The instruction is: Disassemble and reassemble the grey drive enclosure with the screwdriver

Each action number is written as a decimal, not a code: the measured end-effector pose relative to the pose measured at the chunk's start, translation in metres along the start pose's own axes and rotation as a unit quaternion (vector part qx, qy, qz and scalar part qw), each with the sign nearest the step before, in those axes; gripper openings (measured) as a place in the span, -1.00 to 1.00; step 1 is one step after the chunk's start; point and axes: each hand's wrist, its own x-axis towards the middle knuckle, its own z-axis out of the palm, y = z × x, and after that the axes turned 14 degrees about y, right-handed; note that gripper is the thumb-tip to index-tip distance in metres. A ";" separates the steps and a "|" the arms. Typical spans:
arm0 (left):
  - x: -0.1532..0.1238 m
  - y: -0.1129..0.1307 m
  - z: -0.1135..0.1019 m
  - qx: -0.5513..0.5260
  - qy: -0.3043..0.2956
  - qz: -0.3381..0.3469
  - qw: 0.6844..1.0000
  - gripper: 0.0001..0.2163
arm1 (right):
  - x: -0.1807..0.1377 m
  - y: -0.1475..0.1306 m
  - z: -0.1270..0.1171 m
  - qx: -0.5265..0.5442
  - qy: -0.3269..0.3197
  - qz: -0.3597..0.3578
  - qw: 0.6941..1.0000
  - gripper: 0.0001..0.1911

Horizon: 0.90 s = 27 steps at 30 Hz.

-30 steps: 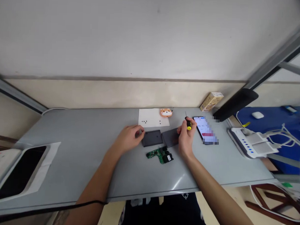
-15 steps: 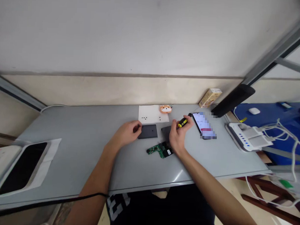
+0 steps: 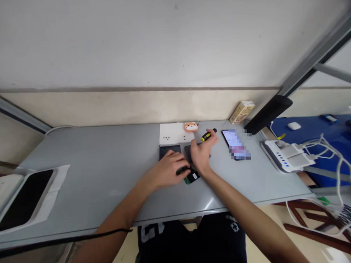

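My left hand (image 3: 170, 169) reaches over the green circuit board (image 3: 187, 180), thumb and fingers closing around its left end. The board carries a black part with a small white label and lies on the table below my right hand. In my right hand (image 3: 202, 155) is a black-and-yellow screwdriver (image 3: 206, 136), held between thumb side and fingers. A dark flat case half (image 3: 169, 149) lies partly behind my left hand. Another dark piece (image 3: 188, 150) sits partly hidden beneath my right hand. Several tiny screws (image 3: 166, 138) rest on a white sheet (image 3: 174, 130).
An orange animal-faced case (image 3: 191, 126) stands on the sheet. To the right are a lit phone (image 3: 234, 143), a carton (image 3: 241, 112), a black cylinder (image 3: 268, 114) and a power strip (image 3: 286, 154) with white cables. A black tablet-like slab (image 3: 26, 201) lies far left.
My left hand has moved right and toward me, from the dark case half to the circuit board. The right hand still holds the screwdriver. The view has shifted slightly.
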 end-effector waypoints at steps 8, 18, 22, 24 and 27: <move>-0.002 0.016 0.005 -0.058 -0.055 -0.023 0.997 -0.81 | -0.002 -0.002 0.002 0.060 0.029 0.048 0.997 -0.41; 0.000 0.001 0.004 -0.061 -0.013 -0.021 0.998 -0.82 | 0.012 0.006 -0.008 0.153 -0.042 0.226 0.961 -0.37; -0.001 -0.001 0.009 -0.053 -0.001 -0.014 0.998 -0.81 | 0.015 0.005 -0.011 0.190 -0.053 0.290 0.937 -0.37; -0.001 -0.001 0.009 -0.047 0.000 -0.008 0.999 -0.80 | 0.013 0.002 -0.012 0.198 -0.052 0.289 0.935 -0.38; -0.001 0.000 0.009 -0.032 0.008 -0.004 0.999 -0.81 | 0.012 -0.001 -0.012 0.201 -0.053 0.276 0.938 -0.39</move>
